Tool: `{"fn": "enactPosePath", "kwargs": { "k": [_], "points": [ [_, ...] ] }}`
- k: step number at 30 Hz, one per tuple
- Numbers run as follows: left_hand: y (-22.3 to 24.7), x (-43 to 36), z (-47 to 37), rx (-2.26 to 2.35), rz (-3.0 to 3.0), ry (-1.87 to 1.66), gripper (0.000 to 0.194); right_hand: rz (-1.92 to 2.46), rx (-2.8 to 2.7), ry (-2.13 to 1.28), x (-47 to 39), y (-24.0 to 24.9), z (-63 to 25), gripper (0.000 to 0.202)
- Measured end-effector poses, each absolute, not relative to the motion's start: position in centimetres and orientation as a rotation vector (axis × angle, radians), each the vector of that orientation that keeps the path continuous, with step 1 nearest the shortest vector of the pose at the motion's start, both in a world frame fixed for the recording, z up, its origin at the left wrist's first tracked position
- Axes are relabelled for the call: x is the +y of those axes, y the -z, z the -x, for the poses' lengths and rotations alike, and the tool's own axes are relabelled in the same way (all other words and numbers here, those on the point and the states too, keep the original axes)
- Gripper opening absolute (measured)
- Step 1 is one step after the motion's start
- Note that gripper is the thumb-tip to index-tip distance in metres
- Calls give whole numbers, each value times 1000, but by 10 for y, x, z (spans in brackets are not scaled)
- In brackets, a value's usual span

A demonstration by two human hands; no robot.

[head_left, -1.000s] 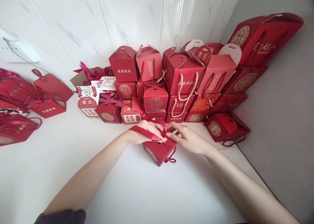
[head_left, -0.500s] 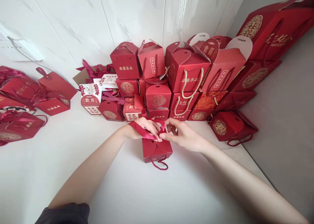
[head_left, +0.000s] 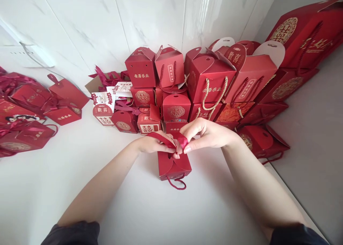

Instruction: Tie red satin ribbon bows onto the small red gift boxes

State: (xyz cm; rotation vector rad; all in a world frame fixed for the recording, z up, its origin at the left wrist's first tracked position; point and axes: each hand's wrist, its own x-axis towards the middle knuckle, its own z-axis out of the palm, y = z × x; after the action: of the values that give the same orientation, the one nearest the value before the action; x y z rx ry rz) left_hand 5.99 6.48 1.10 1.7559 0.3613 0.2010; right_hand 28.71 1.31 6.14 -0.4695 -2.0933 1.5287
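Observation:
A small red gift box stands on the white table with its top flaps folded over and a twisted red cord handle hanging at the front. Above its top, a shiny red ribbon runs between my two hands. My left hand is closed on the ribbon, one strand lying across the back of its fingers. From the right, my right hand pinches a loop of the same ribbon between thumb and fingers. The fingers hide where the ribbon meets the box.
Red gift boxes, several with gold cord handles, are stacked along the tiled wall. More ribboned boxes sit at the left. Large red boxes rise at the right by the grey wall. Printed cards lean among the small boxes.
My right hand has moved up and turned over, now pinching the ribbon loop close to my left fingers. The view has shifted slightly, and the right sleeve now shows.

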Motion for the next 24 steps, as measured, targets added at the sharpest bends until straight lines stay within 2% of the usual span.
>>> {"fn": "enactPosePath", "kwargs": {
  "k": [4,10,16,19,24],
  "points": [
    [-16,58,-61,510,-1662,-174,26,492,-2204,-1436,7,-71,-276,19],
    [-23,49,-64,500,-1739,-171,9,630,-2255,-908,9,-68,-252,17],
    [-21,51,-62,466,-1859,-111,22,830,-2305,-507,16,-52,-234,20],
    [-18,54,-61,415,-1881,-104,21,923,-2256,-418,17,-45,-232,25],
    [-17,56,-58,380,-1879,-83,23,969,-2165,-471,20,-34,-234,28]
  ]
}}
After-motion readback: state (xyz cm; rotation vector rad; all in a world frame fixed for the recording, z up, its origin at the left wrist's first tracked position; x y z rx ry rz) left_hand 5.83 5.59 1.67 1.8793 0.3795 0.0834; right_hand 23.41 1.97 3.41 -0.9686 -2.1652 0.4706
